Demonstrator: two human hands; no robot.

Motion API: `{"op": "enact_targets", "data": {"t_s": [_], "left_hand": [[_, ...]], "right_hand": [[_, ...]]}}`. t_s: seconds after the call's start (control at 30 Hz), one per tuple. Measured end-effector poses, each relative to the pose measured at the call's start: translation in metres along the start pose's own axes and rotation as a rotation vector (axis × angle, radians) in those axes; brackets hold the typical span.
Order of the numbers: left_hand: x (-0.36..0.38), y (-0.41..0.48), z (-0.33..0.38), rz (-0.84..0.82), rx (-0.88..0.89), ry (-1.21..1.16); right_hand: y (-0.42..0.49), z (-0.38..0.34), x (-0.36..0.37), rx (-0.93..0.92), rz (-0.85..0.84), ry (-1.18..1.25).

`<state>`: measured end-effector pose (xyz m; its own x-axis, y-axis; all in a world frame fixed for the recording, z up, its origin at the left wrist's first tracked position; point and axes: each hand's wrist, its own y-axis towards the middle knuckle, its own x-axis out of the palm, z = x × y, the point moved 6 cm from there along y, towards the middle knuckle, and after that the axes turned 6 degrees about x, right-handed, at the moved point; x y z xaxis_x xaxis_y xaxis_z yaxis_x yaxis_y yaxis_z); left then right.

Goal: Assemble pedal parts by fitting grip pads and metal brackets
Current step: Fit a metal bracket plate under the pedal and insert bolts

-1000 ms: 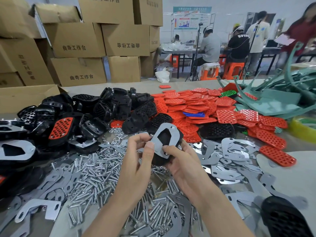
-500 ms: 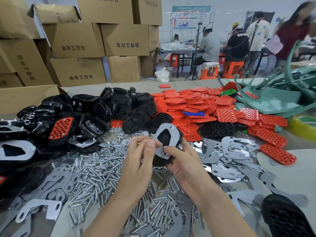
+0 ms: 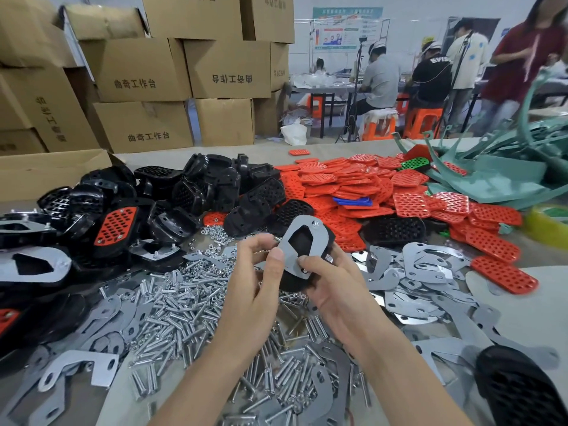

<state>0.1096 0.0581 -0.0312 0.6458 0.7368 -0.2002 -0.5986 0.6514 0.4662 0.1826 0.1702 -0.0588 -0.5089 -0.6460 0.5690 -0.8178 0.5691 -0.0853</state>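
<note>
Small factory assembly floor, no question. The bench [image 3: 353, 147] is buried in bulk parts: a heap of black pedal shells [image 3: 215, 186], a spread of red grip pads [image 3: 353, 182], loose metal brackets [image 3: 430, 265] and a drift of bolts [image 3: 184, 302] in the lower middle. Printed cardboard cartons [image 3: 141, 81] stack up at upper left. At upper right, workers [image 3: 381, 78] sit on orange stools [image 3: 424, 118] at another table [image 3: 310, 87], with a chart [image 3: 347, 29] posted on the wall behind.

blocked: bolts [image 3: 190, 305] below | black pedals [image 3: 196, 192] ahead | brackets [image 3: 424, 272] right
</note>
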Motion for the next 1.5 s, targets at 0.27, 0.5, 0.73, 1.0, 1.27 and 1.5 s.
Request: {"op": "enact_targets", "data": {"t_s": [0.27, 0.5, 0.73, 1.0, 1.27, 1.5], "left_hand": [[-0.001, 0.005, -0.003, -0.008, 0.052, 0.123], [-0.008, 0.006, -0.003, 0.069, 0.093, 0.211], [-0.015, 0.004, 0.000, 0.123, 0.213, 0.559], [-0.005, 0.004, 0.016, 0.057, 0.527, 0.759], [-0.014, 0.003, 0.002, 0.141, 0.101, 0.399], [-0.015, 0.005, -0.002, 0.112, 0.076, 0.375]], "right_hand": [[-0.003, 0.001, -0.001, 0.019, 0.017, -0.044], [-0.005, -0.004, -0.001, -0.059, 0.056, -0.146], [-0.013, -0.015, 0.008, -0.258, 0.124, -0.490], [-0.014, -0.019, 0.007, -0.267, 0.151, -0.530], [-0.021, -0.019, 0.015, -0.432, 0.215, -0.684], [-0.027, -0.019, 0.023, -0.513, 0.243, -0.883]]}}
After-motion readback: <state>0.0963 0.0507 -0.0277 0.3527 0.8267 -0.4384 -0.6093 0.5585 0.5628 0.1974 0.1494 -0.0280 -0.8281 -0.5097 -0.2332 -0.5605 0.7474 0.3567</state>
